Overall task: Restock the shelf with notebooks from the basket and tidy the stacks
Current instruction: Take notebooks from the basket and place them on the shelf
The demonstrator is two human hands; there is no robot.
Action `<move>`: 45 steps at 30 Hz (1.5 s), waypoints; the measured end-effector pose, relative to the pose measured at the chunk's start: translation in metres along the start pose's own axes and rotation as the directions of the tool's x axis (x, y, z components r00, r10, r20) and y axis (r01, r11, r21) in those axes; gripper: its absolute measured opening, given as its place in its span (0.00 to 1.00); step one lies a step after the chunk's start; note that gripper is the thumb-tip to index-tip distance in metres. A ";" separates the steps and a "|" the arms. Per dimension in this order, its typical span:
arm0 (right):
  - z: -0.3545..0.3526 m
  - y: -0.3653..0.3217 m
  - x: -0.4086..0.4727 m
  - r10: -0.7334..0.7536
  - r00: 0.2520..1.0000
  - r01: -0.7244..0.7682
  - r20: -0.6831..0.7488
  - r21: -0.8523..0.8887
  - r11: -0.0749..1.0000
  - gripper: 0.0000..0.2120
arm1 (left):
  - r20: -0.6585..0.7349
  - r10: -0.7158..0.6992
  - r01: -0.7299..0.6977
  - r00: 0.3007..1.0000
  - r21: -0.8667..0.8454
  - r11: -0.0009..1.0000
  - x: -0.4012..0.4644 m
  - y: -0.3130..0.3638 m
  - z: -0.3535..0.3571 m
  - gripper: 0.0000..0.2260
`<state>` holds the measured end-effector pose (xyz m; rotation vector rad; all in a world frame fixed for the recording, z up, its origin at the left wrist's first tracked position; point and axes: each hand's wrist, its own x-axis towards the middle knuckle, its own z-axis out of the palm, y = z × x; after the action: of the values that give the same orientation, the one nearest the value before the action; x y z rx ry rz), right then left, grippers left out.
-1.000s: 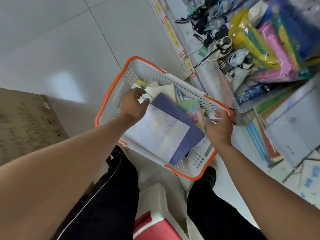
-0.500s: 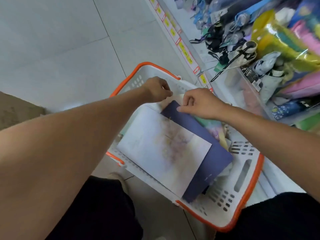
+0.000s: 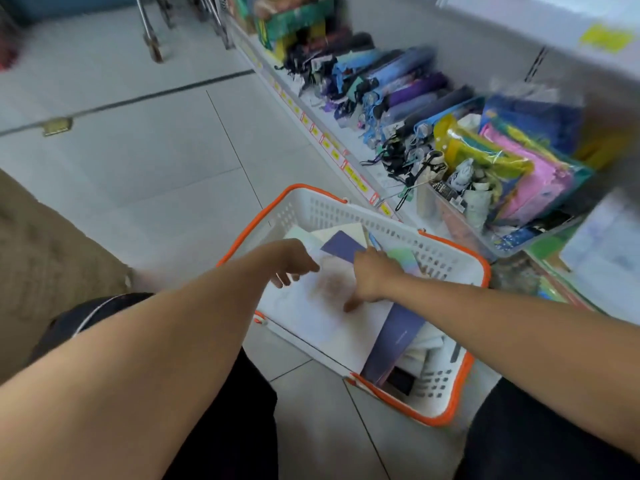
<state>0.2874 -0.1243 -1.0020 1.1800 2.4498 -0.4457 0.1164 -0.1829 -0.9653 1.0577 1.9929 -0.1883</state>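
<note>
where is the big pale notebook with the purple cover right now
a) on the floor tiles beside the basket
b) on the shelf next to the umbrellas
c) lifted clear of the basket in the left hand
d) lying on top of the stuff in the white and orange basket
d: the pale notebook lies across the contents of the basket, with the right hand on it and the left hand at its far edge.

Nothing can be read here; the yellow and red price tags (image 3: 349,169) along the shelf edge (image 3: 313,131) carry print too small and blurred to make out; a yellow tag (image 3: 606,37) on the upper shelf is smeared by motion; a faint line of print on the dark blue notebook (image 3: 398,337) in the basket (image 3: 457,393) is illegible.
</note>
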 end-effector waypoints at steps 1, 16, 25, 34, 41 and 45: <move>0.003 0.002 -0.005 0.031 0.999 -0.031 -0.019 0.004 1.000 0.46 | 0.039 -0.050 0.051 0.998 -0.019 0.999 -0.005 -0.006 0.006 0.17; -0.005 0.058 -0.027 0.099 0.988 -0.145 0.115 0.531 0.835 0.10 | 0.275 -0.238 0.267 0.932 -0.072 0.961 -0.041 0.020 0.011 0.40; -0.083 0.084 -0.052 0.296 0.954 0.003 0.052 0.983 -0.182 0.23 | 0.263 0.202 0.109 0.943 -0.820 0.562 -0.044 0.008 -0.015 0.40; -0.035 0.055 -0.048 0.222 0.971 -0.097 -0.092 0.696 0.712 0.35 | -0.713 -0.026 -0.549 0.701 -0.562 0.618 -0.085 -0.007 -0.074 0.14; 0.037 0.076 -0.039 0.285 0.958 -0.272 0.043 0.460 0.845 0.25 | -0.572 0.066 -0.472 0.818 -0.600 0.646 -0.105 -0.053 -0.090 0.12; 0.016 0.076 -0.038 0.283 0.959 -0.245 -0.030 0.417 0.875 0.18 | -0.556 0.043 -0.462 0.830 -0.641 0.613 -0.093 -0.034 -0.083 0.14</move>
<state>0.3723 -0.1117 -1.0074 1.7137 2.2795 -0.8709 0.0665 -0.2213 -0.8528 0.8385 1.9750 1.1249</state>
